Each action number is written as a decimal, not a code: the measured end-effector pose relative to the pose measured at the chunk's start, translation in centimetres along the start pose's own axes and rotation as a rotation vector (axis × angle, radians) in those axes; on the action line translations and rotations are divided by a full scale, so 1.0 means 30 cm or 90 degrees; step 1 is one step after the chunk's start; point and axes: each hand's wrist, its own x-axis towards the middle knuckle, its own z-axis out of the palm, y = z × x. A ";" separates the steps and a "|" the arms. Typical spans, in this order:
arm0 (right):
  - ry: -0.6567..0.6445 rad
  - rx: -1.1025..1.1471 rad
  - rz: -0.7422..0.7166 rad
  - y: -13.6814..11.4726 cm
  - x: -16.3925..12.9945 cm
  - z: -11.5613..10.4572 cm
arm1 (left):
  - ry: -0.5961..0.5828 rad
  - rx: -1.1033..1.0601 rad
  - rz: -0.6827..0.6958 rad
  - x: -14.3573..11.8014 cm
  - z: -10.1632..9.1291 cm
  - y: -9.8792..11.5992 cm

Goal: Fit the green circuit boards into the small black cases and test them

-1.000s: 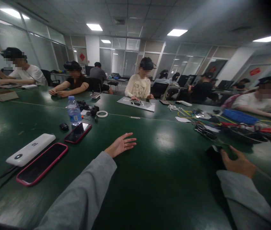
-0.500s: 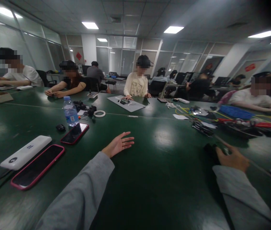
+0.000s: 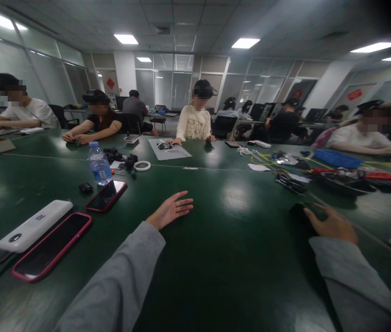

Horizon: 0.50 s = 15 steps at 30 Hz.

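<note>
My left hand [image 3: 171, 210] rests with its edge near the green tabletop [image 3: 230, 249], palm turned to the right. Its fingers are stretched out, slightly apart, and nothing is in them. My right hand [image 3: 332, 223] is farther right, low over the table, back upward. A gap shows between its thumb and forefinger, and I see nothing held there; its other fingers are partly hidden. Beside its thumb lies a black patch [image 3: 299, 216], and I cannot tell whether that is a shadow or a thing. Both forearms are in grey sleeves.
Left of my arm lie a white power bank [image 3: 36, 226], a red-cased phone [image 3: 53, 246] and a second phone [image 3: 107, 196]. A water bottle [image 3: 99, 163] stands behind, near a tape roll [image 3: 142, 166]. Cables and a blue tray [image 3: 337, 158] lie far right. Several people sit around.
The view has shifted slightly, so the tabletop things sit a little farther left and lower. My right thumb and forefinger look more spread. The grey board opposite has moved left under a co-worker's hand.
</note>
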 end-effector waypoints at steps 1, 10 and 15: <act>-0.027 0.008 0.006 -0.013 -0.012 -0.013 | -0.001 0.002 0.000 0.000 0.000 0.000; -0.061 0.069 -0.035 -0.036 -0.047 -0.029 | -0.002 -0.001 -0.001 0.006 -0.007 -0.007; -0.024 0.046 -0.005 -0.006 -0.047 -0.012 | 0.007 -0.013 0.008 0.010 -0.016 -0.006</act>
